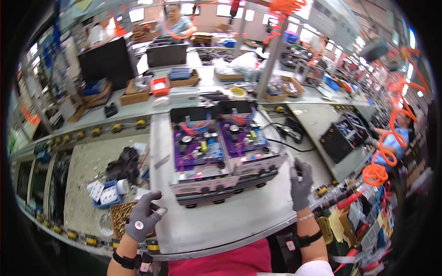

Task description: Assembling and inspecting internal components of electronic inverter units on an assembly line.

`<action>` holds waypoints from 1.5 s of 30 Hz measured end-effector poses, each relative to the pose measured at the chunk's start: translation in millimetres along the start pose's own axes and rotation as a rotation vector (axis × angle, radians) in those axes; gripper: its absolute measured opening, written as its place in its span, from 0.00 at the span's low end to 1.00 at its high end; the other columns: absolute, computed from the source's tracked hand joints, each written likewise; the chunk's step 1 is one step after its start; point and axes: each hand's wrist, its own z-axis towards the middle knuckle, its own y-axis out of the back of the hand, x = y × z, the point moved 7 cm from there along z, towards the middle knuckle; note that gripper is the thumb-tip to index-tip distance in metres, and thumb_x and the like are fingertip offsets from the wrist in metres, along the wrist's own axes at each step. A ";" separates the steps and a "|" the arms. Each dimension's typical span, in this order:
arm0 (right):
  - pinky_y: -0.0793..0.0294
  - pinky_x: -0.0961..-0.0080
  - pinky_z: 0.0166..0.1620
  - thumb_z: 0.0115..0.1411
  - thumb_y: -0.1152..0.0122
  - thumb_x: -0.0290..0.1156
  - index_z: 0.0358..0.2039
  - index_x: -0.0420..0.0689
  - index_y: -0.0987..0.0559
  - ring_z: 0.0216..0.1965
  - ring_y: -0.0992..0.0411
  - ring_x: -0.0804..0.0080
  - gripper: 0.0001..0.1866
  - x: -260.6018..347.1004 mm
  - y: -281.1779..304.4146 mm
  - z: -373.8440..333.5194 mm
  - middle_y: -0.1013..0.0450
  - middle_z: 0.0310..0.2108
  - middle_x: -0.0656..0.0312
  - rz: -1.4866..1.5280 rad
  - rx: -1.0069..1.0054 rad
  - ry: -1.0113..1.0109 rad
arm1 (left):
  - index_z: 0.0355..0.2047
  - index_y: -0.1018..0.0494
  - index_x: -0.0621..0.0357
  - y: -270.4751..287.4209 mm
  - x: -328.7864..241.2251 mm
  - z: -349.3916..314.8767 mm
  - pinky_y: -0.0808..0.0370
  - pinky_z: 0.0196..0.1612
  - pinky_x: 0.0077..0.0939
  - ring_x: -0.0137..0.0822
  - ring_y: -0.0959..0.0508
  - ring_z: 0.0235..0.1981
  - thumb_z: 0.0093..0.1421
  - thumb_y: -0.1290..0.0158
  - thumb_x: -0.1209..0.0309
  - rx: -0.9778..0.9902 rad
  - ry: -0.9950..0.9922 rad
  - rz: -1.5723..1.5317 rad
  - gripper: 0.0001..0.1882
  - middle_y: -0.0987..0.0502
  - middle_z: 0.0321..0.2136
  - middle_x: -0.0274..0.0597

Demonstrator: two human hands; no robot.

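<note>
Two open-topped units, the left unit (195, 154) and right unit (244, 140), are set side by side on a pale board (216, 230), purple circuitry exposed. Neither is touched. Left hand (142, 215), gloved, is held near the left unit's front corner: grip loosely spread, nothing held. Right hand (301, 186) is placed beyond the right unit: grip half curled, seemingly empty. Step judged a pause between contacts; for any grasp, both hands would need to be brought inward. Gold-coloured parts (120, 220) are heaped beside the left hand; black cable (291, 146) is strewn at right.
</note>
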 end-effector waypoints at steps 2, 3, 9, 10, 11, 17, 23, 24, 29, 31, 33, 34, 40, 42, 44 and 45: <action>0.26 0.75 0.36 0.57 0.42 0.32 0.45 0.39 0.25 0.34 0.28 0.68 0.16 -9.9 2.4 2.0 0.29 0.36 0.56 -0.040 0.046 0.002 | 0.54 0.38 0.61 -24.8 -6.6 18.3 0.23 0.38 0.28 0.37 0.21 0.36 0.53 0.39 0.64 0.053 0.049 0.128 0.31 0.23 0.37 0.48; 0.27 0.73 0.37 0.55 0.40 0.33 0.44 0.40 0.25 0.35 0.28 0.65 0.17 -17.6 3.5 3.3 0.29 0.36 0.55 -0.023 0.044 -0.035 | 0.52 0.36 0.61 -36.4 -15.2 26.8 0.23 0.38 0.29 0.38 0.21 0.35 0.53 0.39 0.64 0.075 -0.037 0.124 0.29 0.23 0.36 0.48; 0.29 0.67 0.44 0.50 0.40 0.31 0.45 0.42 0.25 0.42 0.29 0.57 0.20 -54.9 -0.1 8.7 0.28 0.41 0.52 -0.191 0.233 -0.043 | 0.41 0.30 0.64 -55.0 -17.7 36.0 0.26 0.41 0.31 0.40 0.21 0.36 0.50 0.36 0.65 0.008 -0.145 0.364 0.23 0.22 0.36 0.50; 0.30 0.65 0.46 0.49 0.41 0.29 0.46 0.42 0.26 0.43 0.29 0.56 0.21 -59.5 -6.1 9.1 0.28 0.42 0.51 -0.218 0.279 -0.041 | 0.41 0.30 0.64 -57.3 -18.5 35.2 0.26 0.41 0.31 0.40 0.21 0.36 0.50 0.36 0.65 0.007 -0.199 0.355 0.23 0.22 0.36 0.50; 0.31 0.64 0.50 0.47 0.43 0.26 0.49 0.41 0.28 0.47 0.31 0.53 0.25 -69.3 -17.2 5.2 0.29 0.45 0.50 -0.142 0.340 -0.157 | 0.42 0.30 0.64 -57.3 -16.5 35.1 0.26 0.41 0.31 0.40 0.22 0.36 0.50 0.36 0.66 -0.004 -0.208 0.241 0.23 0.22 0.36 0.48; 0.30 0.70 0.44 0.50 0.56 0.20 0.40 0.38 0.23 0.37 0.26 0.59 0.18 -81.6 -95.2 -36.4 0.23 0.32 0.50 0.278 0.637 -0.563 | 0.41 0.30 0.64 -56.7 -12.0 32.9 0.27 0.41 0.32 0.40 0.22 0.34 0.50 0.36 0.68 -0.028 -0.291 0.314 0.21 0.22 0.34 0.45; 0.29 0.73 0.43 0.51 0.49 0.23 0.38 0.35 0.22 0.38 0.26 0.68 0.14 -67.6 -104.2 -41.7 0.23 0.35 0.53 0.341 0.749 -0.493 | 0.40 0.28 0.61 -43.9 2.7 19.6 0.28 0.40 0.35 0.46 0.23 0.35 0.48 0.37 0.61 -0.127 -0.287 0.355 0.23 0.23 0.33 0.47; 0.29 0.72 0.44 0.51 0.48 0.23 0.38 0.35 0.22 0.38 0.26 0.67 0.14 -58.6 -109.4 -45.3 0.23 0.36 0.52 0.332 0.777 -0.462 | 0.43 0.29 0.60 -35.8 14.2 15.4 0.28 0.42 0.36 0.47 0.22 0.37 0.47 0.37 0.59 -0.124 -0.209 0.315 0.26 0.23 0.34 0.47; 0.29 0.71 0.49 0.50 0.47 0.21 0.48 0.41 0.25 0.44 0.26 0.64 0.21 -12.0 -151.6 -74.6 0.24 0.42 0.52 0.453 0.814 -0.451 | 0.51 0.34 0.64 23.1 60.8 -12.7 0.29 0.47 0.36 0.47 0.24 0.43 0.51 0.42 0.62 -0.268 -0.078 -0.047 0.29 0.27 0.43 0.54; 0.29 0.70 0.50 0.50 0.46 0.21 0.49 0.42 0.26 0.46 0.26 0.63 0.23 9.2 -174.6 -91.6 0.26 0.45 0.51 0.572 0.850 -0.486 | 0.52 0.35 0.64 55.6 81.3 -31.0 0.29 0.47 0.34 0.44 0.25 0.42 0.54 0.44 0.62 -0.443 0.071 -0.124 0.28 0.27 0.43 0.52; 0.30 0.71 0.52 0.50 0.46 0.20 0.51 0.41 0.28 0.47 0.27 0.65 0.25 36.2 -197.0 -103.6 0.27 0.48 0.52 0.721 0.892 -0.452 | 0.53 0.36 0.63 83.2 93.1 -49.8 0.29 0.47 0.32 0.40 0.25 0.42 0.56 0.46 0.61 -0.653 0.205 -0.212 0.27 0.27 0.43 0.50; 0.30 0.73 0.53 0.51 0.47 0.19 0.53 0.39 0.30 0.48 0.28 0.68 0.25 53.1 -205.6 -108.1 0.27 0.47 0.54 0.765 0.899 -0.374 | 0.53 0.37 0.63 93.0 94.5 -59.1 0.29 0.47 0.31 0.38 0.25 0.42 0.58 0.47 0.61 -0.759 0.251 -0.258 0.27 0.27 0.43 0.50; 0.32 0.68 0.53 0.52 0.50 0.23 0.51 0.40 0.29 0.49 0.31 0.58 0.23 106.4 -207.2 -140.0 0.31 0.48 0.53 0.806 1.185 -0.080 | 0.60 0.46 0.65 48.1 11.1 -115.7 0.34 0.55 0.33 0.44 0.30 0.51 0.60 0.47 0.64 -0.935 -0.001 0.314 0.33 0.32 0.51 0.52; 0.31 0.67 0.51 0.52 0.49 0.24 0.48 0.41 0.28 0.48 0.31 0.55 0.20 103.0 -193.5 -144.0 0.31 0.46 0.53 0.781 1.210 -0.052 | 0.63 0.50 0.61 3.9 -20.7 -91.7 0.34 0.54 0.33 0.41 0.30 0.50 0.58 0.46 0.70 -0.539 -0.145 0.546 0.36 0.32 0.50 0.50; 0.31 0.66 0.51 0.53 0.49 0.24 0.47 0.41 0.28 0.47 0.31 0.55 0.19 98.0 -179.5 -150.2 0.31 0.46 0.53 0.688 1.234 -0.014 | 0.47 0.34 0.64 -31.7 -52.5 -50.4 0.30 0.47 0.36 0.49 0.27 0.44 0.48 0.42 0.65 -0.348 -0.445 0.568 0.27 0.29 0.43 0.53; 0.31 0.65 0.50 0.53 0.48 0.24 0.46 0.41 0.28 0.47 0.31 0.55 0.18 98.8 -172.5 -151.5 0.31 0.46 0.53 0.639 1.201 0.053 | 0.47 0.34 0.64 -42.5 -60.9 -23.2 0.30 0.48 0.38 0.51 0.29 0.46 0.47 0.41 0.65 -0.264 -0.483 0.601 0.28 0.30 0.45 0.54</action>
